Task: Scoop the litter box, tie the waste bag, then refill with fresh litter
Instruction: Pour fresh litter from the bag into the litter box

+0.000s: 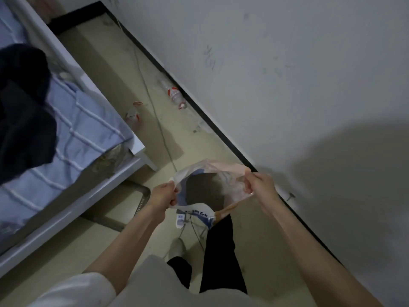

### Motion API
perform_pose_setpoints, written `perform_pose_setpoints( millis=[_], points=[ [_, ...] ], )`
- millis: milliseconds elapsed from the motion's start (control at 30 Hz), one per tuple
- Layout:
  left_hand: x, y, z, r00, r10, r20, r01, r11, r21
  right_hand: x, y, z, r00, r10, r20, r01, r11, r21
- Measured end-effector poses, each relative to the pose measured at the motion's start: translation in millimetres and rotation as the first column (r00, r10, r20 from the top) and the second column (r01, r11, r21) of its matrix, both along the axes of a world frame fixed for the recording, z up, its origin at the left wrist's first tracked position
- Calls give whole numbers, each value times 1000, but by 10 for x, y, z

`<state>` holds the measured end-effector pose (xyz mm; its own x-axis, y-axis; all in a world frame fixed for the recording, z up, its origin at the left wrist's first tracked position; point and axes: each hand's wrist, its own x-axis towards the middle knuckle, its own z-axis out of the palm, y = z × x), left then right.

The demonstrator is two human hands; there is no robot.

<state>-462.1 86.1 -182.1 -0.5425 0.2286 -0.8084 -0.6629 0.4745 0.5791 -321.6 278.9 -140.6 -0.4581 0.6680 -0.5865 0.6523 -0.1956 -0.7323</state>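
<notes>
A thin plastic bag (223, 176), translucent white and pink with blue print, hangs in front of me with its mouth stretched wide. My left hand (162, 196) grips the bag's left rim and my right hand (259, 185) pinches the right rim. Dark grey contents show inside the bag's opening. A grey slotted tray or box edge (141, 196) lies on the floor under the bed's side, mostly hidden.
A bed (73, 134) with a blue striped sheet and dark clothing fills the left. Two plastic bottles (176, 96) and a cable (155, 111) lie on the floor strip by the white wall. A white power strip (180, 220) sits near my feet.
</notes>
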Motion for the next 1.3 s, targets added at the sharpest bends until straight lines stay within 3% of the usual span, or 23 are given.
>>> perform_pose_setpoints(
  millis=[167,333,600,800,900,967,1033,1167,1300],
  points=[
    [-472,725,-414,980,196,25,-195,980,-36,-817,901,-466,987,153,56,-152,988,-28],
    [-858,1361,-1107,911,409,54,-404,910,-92,-1608,1670,-1110,908,388,156,-384,921,-55],
    [-1680,2383,-2542,907,416,65,-413,909,-60,-2699,2607,-2816,881,403,249,-436,895,93],
    [-1986,2820,-3508,983,186,7,-183,973,-138,-3037,2874,-3938,784,525,329,-589,797,131],
    [-2161,2968,-3676,996,81,-24,-83,993,-86,-3265,3000,-4261,813,427,397,-551,785,283],
    [-2205,3043,-3635,999,44,-15,-44,998,-33,-3319,3098,-4272,822,367,436,-520,794,313],
    [-2187,3054,-3594,1000,-24,5,24,999,-22,-3307,3149,-4266,782,391,486,-580,742,336],
    [-2099,2888,-3532,974,-225,-23,220,966,-139,-3118,3019,-4142,739,460,493,-623,744,240],
    [-2049,2607,-3275,899,-432,-70,405,881,-245,-2754,2698,-3815,666,564,489,-732,620,282]
  ],
)
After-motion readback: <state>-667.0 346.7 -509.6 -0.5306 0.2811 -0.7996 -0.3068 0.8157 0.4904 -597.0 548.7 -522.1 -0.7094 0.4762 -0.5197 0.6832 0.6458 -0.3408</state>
